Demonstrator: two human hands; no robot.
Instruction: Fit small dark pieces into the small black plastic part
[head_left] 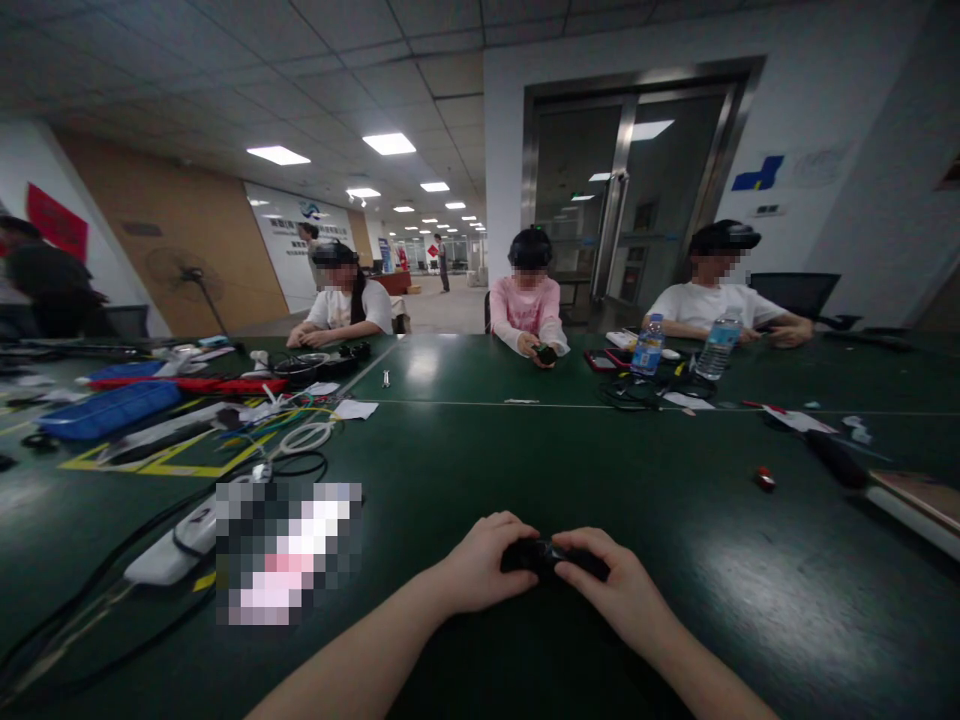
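Both my hands hold one black elongated object point(546, 553) low over the green table point(420, 460), near its front edge. My left hand point(491, 562) wraps round the object's left end, thumb on the near side and fingers over the far side. Round the right end, my right hand point(611, 575) pinches with thumb and fingers. The object's middle shows between the hands; its ends are partly covered by fingers, and its exact kind is too dark to tell.
Left are a white power strip point(165, 550), cables, a blue tray point(120, 408) and a blurred-out bright item point(292, 560). A small red object point(764, 479) lies right. Across the table sit three people, with two bottles point(648, 345) at the right.
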